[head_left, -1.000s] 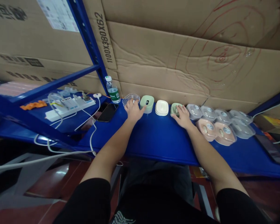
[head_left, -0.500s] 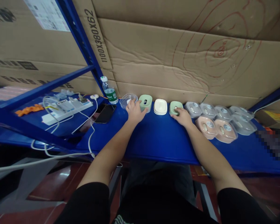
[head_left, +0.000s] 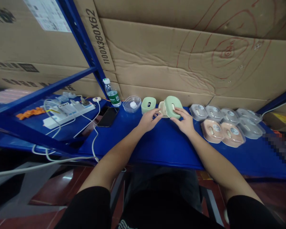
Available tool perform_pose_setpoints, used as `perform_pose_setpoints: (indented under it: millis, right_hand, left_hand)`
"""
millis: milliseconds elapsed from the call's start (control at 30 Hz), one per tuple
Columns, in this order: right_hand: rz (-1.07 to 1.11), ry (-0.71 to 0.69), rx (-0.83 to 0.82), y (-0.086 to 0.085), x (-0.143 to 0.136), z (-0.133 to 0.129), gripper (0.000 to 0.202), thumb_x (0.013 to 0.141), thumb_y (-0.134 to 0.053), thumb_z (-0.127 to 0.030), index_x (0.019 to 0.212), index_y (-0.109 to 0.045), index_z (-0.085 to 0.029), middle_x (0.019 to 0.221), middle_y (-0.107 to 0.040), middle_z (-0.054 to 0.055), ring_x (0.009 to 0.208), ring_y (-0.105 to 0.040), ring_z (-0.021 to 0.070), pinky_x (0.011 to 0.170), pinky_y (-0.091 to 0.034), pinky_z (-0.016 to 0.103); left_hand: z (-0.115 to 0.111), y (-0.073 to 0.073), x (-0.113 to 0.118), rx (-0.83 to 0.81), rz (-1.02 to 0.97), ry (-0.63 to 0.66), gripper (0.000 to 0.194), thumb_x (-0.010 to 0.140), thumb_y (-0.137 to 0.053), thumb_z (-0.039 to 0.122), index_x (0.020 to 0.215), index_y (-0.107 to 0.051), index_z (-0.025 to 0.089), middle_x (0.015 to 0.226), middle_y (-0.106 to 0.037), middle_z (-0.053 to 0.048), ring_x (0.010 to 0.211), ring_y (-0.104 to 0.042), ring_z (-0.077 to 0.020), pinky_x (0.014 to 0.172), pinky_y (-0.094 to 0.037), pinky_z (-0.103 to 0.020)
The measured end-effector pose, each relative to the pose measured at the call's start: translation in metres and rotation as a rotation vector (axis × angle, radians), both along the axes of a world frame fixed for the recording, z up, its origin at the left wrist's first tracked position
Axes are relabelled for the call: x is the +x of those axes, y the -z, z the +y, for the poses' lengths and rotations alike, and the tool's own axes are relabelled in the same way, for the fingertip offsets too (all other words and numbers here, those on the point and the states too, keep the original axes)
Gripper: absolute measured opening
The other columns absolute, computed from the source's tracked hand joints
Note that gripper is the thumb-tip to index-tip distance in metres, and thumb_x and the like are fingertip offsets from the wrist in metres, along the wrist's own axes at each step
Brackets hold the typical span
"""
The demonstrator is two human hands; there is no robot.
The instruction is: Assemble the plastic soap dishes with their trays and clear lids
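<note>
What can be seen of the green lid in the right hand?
The green lid is pale green, smooth and plastic-looking, a square with rounded corners. A small, elongated cream piece sits in its top. It is tilted, its top turned toward the camera, with the fingers and thumb of the right hand on it. In this view it overlaps cream pieces by the left hand; whether they touch is unclear. Its underside is hidden.
</note>
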State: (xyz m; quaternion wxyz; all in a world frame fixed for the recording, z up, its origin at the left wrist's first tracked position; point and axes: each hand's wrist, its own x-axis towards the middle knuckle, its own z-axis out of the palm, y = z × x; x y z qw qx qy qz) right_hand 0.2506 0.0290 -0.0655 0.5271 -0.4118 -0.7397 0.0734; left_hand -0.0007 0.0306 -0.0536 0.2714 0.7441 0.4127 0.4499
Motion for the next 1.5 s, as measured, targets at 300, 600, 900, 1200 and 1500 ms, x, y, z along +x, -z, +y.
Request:
perform_pose_setpoints:
  millis: [300, 600, 900, 1200, 1500]
  right_hand:
    - [-0.016, -0.082, 0.040, 0.003, -0.017, -0.010, 0.048, 0.086, -0.085, -0.061, 0.125, -0.082, -0.032, 0.138, -0.077, 0.007, 0.131, -0.072, 0.0333, 0.128, -0.042, 0.062]
    - [0.095, -0.152, -0.028, -0.001, -0.021, -0.015, 0.051, 0.084, -0.087, -0.063, 0.124, -0.084, -0.031, 0.136, -0.078, 0.008, 0.131, -0.072, 0.0333, 0.123, -0.050, 0.058]
    - [0.095, -0.166, 0.008, -0.004, -0.019, -0.017, 0.048, 0.082, -0.089, -0.062, 0.119, -0.085, -0.032, 0.133, -0.079, 0.008, 0.128, -0.074, 0.0335, 0.124, -0.049, 0.060]
    - [0.415, -0.014, -0.011, 0.000, -0.008, -0.002, 0.051, 0.087, -0.078, -0.071, 0.111, -0.083, -0.026, 0.122, -0.082, 0.011, 0.120, -0.076, 0.0346, 0.111, -0.059, 0.058]
    - [0.864, -0.023, -0.237, 0.015, 0.010, 0.029, 0.066, 0.099, -0.047, -0.082, 0.130, -0.066, -0.027, 0.128, -0.076, 0.010, 0.107, -0.079, 0.0264, 0.082, -0.071, 0.043]
  left_hand:
    - [0.002, 0.000, 0.012, -0.412, -0.476, 0.269, 0.045, 0.078, -0.090, 0.043, 0.107, -0.068, 0.017, 0.074, -0.069, 0.003, 0.060, -0.060, -0.0100, 0.063, -0.046, -0.026]
    - [-0.001, -0.002, 0.009, -0.570, -0.555, 0.437, 0.053, 0.074, -0.093, 0.059, 0.084, -0.061, 0.017, 0.072, -0.066, 0.003, 0.064, -0.061, -0.0101, 0.068, -0.047, -0.027]
    - [-0.004, -0.003, 0.005, -0.548, -0.510, 0.488, 0.054, 0.077, -0.091, 0.062, 0.090, -0.065, 0.017, 0.080, -0.069, 0.001, 0.070, -0.064, -0.0113, 0.073, -0.049, -0.029]
    - [0.001, -0.006, -0.007, -0.498, -0.417, 0.442, 0.040, 0.080, -0.085, 0.054, 0.083, -0.064, 0.019, 0.082, -0.069, -0.002, 0.078, -0.064, -0.0163, 0.080, -0.050, -0.033]
    - [0.003, -0.013, -0.015, -0.419, -0.223, 0.390, 0.023, 0.074, -0.069, 0.039, 0.069, -0.057, 0.020, 0.084, -0.065, -0.004, 0.078, -0.056, -0.0192, 0.073, -0.046, -0.033]
